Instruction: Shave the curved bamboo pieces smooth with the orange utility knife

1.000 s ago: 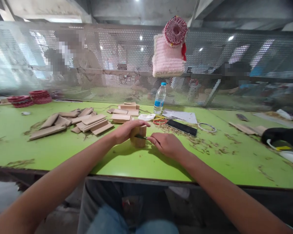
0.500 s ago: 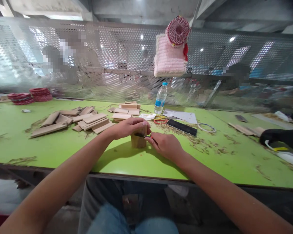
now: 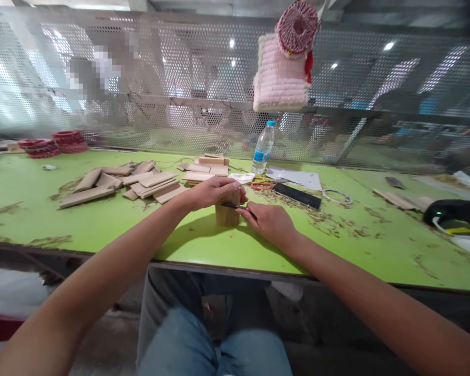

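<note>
A small upright wooden block (image 3: 227, 215) stands on the green table (image 3: 102, 230) in front of me. My left hand (image 3: 211, 191) is curled over its top and holds it steady. My right hand (image 3: 270, 223) is closed on a thin dark blade with a red handle (image 3: 241, 208), whose tip lies against the block's upper edge just under my left fingers.
Flat wooden pieces (image 3: 141, 184) lie piled to the left, with a neater stack (image 3: 206, 169) behind. A water bottle (image 3: 263, 149), coloured rings (image 3: 261, 184), a black bar (image 3: 297, 195) and wood shavings (image 3: 337, 219) sit beyond. Red bangles (image 3: 53, 143) far left. Mesh screen (image 3: 180, 78) backs the table.
My left hand has closed further over the block's top, and the blade has risen from the block's side to its upper edge. The camera has tilted down slightly.
</note>
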`<action>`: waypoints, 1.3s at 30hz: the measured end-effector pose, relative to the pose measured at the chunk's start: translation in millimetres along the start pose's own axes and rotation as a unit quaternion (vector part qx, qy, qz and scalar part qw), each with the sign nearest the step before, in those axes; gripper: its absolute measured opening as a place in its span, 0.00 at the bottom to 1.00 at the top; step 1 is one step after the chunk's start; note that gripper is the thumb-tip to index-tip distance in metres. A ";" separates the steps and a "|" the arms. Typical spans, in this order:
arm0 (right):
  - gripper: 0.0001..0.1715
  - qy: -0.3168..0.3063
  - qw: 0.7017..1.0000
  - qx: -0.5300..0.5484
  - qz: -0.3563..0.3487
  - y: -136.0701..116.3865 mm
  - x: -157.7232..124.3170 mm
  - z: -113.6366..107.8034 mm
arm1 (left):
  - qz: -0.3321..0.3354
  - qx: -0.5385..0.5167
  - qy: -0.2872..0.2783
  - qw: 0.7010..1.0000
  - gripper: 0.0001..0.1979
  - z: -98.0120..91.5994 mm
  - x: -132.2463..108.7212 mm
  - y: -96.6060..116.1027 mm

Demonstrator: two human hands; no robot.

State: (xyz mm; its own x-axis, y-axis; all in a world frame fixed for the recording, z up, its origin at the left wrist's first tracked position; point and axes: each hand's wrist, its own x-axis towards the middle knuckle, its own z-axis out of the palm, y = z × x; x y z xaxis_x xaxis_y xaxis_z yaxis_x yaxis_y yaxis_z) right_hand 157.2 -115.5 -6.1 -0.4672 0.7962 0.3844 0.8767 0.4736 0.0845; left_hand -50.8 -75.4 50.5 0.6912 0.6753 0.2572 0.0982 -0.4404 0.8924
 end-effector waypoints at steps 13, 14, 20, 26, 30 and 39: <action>0.37 -0.090 0.993 -0.020 -0.072 1.0 3.0 -2.6 | -0.006 0.050 -0.027 0.998 0.21 -6.7 -1.8 -2.3; 0.37 -0.090 0.993 -0.020 -0.076 1.1 2.3 -1.9 | -0.009 0.052 -0.027 0.998 0.21 -6.3 -2.7 -1.2; 0.37 -0.033 0.997 -0.006 -0.071 2.5 -0.9 3.5 | -0.012 0.032 0.000 0.999 0.21 -4.8 -1.9 -3.2; 0.37 0.024 0.999 -0.006 -0.037 -0.3 1.9 7.8 | -0.006 0.022 0.005 1.000 0.22 -5.8 2.2 -8.4; 0.37 0.012 1.000 -0.014 -0.011 -2.0 5.9 7.1 | 0.013 0.031 -0.001 0.999 0.22 -9.4 4.7 -12.7; 0.34 -0.012 1.000 -0.025 -0.009 2.0 12.0 4.0 | -0.009 -0.069 0.011 0.998 0.19 -10.0 8.1 -23.0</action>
State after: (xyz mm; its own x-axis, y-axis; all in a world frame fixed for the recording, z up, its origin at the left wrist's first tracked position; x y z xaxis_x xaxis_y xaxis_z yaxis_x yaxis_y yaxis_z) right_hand 152.9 -103.5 -4.9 -0.4854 0.7964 0.3607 0.8722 0.4696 0.1369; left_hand -54.7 -53.8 35.8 0.6736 0.6966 0.2470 0.0108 -0.3434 0.9391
